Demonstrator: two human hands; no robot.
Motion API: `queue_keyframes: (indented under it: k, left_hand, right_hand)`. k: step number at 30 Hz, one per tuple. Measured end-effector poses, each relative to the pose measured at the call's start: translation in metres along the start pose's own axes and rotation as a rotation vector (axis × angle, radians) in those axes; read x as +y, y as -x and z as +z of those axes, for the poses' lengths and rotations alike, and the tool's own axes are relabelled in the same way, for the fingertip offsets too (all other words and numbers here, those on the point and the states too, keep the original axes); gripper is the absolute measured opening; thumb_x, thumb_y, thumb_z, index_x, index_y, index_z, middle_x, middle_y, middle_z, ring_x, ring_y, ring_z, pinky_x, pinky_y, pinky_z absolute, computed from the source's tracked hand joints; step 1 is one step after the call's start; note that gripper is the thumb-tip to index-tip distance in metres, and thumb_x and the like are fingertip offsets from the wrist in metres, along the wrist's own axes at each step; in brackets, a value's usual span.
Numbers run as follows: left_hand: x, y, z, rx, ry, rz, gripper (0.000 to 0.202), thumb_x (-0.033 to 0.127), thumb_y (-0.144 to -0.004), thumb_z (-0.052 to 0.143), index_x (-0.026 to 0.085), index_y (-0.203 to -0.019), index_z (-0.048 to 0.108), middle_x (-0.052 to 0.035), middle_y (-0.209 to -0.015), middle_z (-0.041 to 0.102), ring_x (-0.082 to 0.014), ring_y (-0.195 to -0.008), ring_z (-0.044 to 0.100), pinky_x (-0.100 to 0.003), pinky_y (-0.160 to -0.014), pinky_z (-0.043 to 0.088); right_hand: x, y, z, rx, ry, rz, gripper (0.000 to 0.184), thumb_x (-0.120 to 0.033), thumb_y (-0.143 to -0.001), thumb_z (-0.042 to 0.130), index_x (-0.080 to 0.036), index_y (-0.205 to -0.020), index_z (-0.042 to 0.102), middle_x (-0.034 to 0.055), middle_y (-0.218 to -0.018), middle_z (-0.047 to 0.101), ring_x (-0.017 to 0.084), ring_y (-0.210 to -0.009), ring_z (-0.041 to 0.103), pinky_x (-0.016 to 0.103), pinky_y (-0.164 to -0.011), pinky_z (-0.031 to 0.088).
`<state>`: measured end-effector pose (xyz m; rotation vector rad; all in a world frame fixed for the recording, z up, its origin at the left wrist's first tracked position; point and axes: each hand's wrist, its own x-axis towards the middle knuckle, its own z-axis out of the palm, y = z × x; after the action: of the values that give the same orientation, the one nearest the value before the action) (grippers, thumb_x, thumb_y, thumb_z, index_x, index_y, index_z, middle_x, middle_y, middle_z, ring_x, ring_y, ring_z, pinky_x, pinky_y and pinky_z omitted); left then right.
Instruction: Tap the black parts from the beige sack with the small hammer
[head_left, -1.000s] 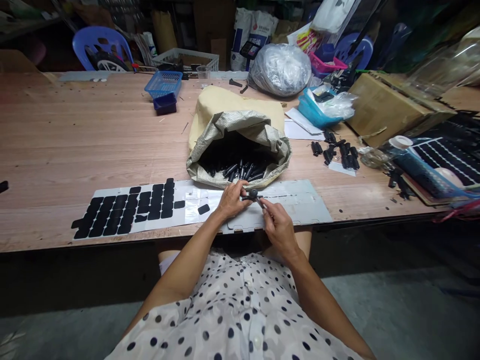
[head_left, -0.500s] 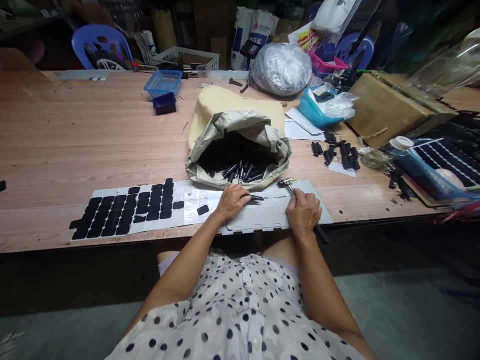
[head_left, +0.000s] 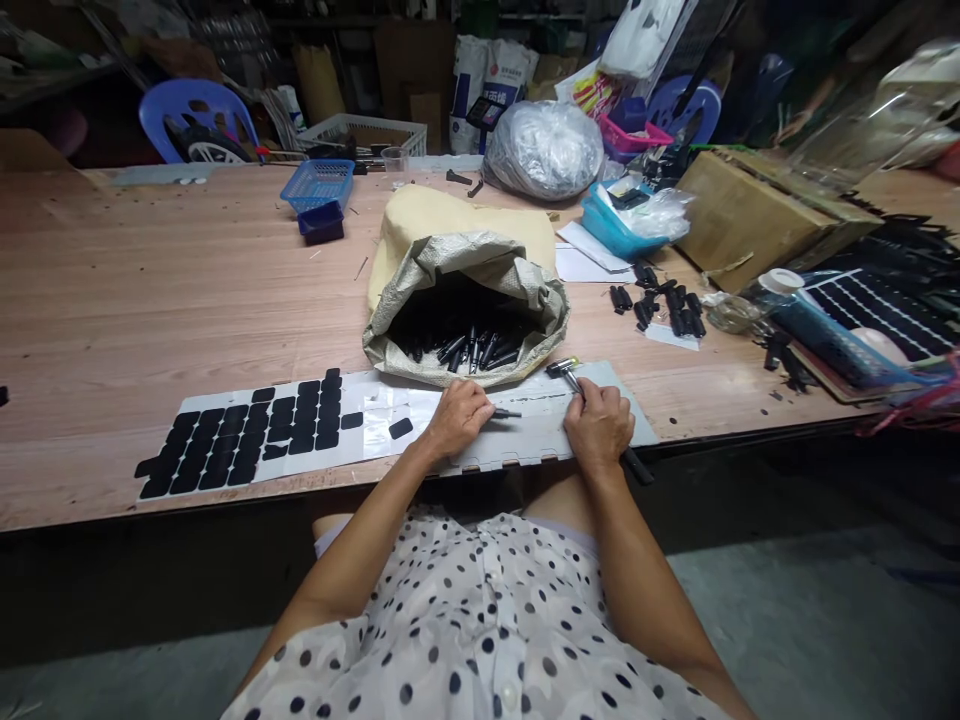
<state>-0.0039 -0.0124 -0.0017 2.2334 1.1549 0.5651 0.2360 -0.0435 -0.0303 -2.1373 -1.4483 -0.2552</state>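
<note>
My left hand (head_left: 457, 417) is closed on a thin black pen-like part (head_left: 505, 413), its narrow end pointing right over the grey-white board (head_left: 536, 440). My right hand (head_left: 598, 425) grips a hammer (head_left: 562, 367) by its shaft. The hammer's metal head, with a yellowish end, is over the far side of the board, and its black handle end sticks out below the hand. Beyond both hands, a woven sack (head_left: 386, 358) lies with its mouth towards me. Inside are several black pen-like parts (head_left: 478, 350).
Black rounded pads (head_left: 225, 440) lie on a white sheet at left. Black cylindrical parts (head_left: 682, 312) are piled at right, near a cardboard box (head_left: 750, 215) and a blue tray (head_left: 840, 345). Behind the sack stand a blue basket (head_left: 319, 185) and a stuffed plastic bag (head_left: 544, 150).
The view has shifted slightly. My left hand has moved the black part a little towards me, off the dark line on the board. Both hands keep their grips.
</note>
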Motion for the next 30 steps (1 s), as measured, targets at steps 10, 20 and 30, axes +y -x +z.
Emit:
queue_keyframes:
  k: [10,20,30]
  left_hand:
    - [0.019,0.094,0.011,-0.123,-0.171,0.204,0.010,0.029,-0.087,0.067,0.021,-0.087,0.073,-0.0085,-0.161,0.041,-0.0353,-0.147,0.036,-0.058,-0.121,0.032]
    - [0.001,0.024,-0.027,0.274,-0.053,-0.033,0.022,0.032,-0.092,0.060,0.023,-0.110,0.069,-0.0086,-0.110,0.072,-0.0272,-0.106,0.063,-0.048,-0.093,0.053]
    - [-0.044,-0.068,-0.041,0.378,-0.240,-0.431,0.012,0.033,-0.082,0.071,0.024,-0.078,0.064,-0.0095,-0.092,0.064,-0.0320,-0.099,0.060,-0.042,-0.082,0.050]
  right_hand:
    - [0.000,0.002,0.000,0.053,0.061,-0.031,0.031,-0.022,-0.090,0.051,-0.021,-0.111,0.074,0.0112,-0.093,0.059,0.025,-0.087,0.047,0.035,-0.069,0.029]
    - [-0.002,0.001,-0.001,0.035,0.040,-0.023,0.031,-0.022,-0.090,0.050,-0.021,-0.111,0.074,0.0119,-0.093,0.060,0.026,-0.087,0.047,0.035,-0.069,0.028]
    - [-0.004,0.000,0.001,0.016,-0.001,-0.006,0.030,-0.020,-0.089,0.053,-0.020,-0.111,0.073,0.0112,-0.092,0.059,0.025,-0.086,0.047,0.034,-0.069,0.028]
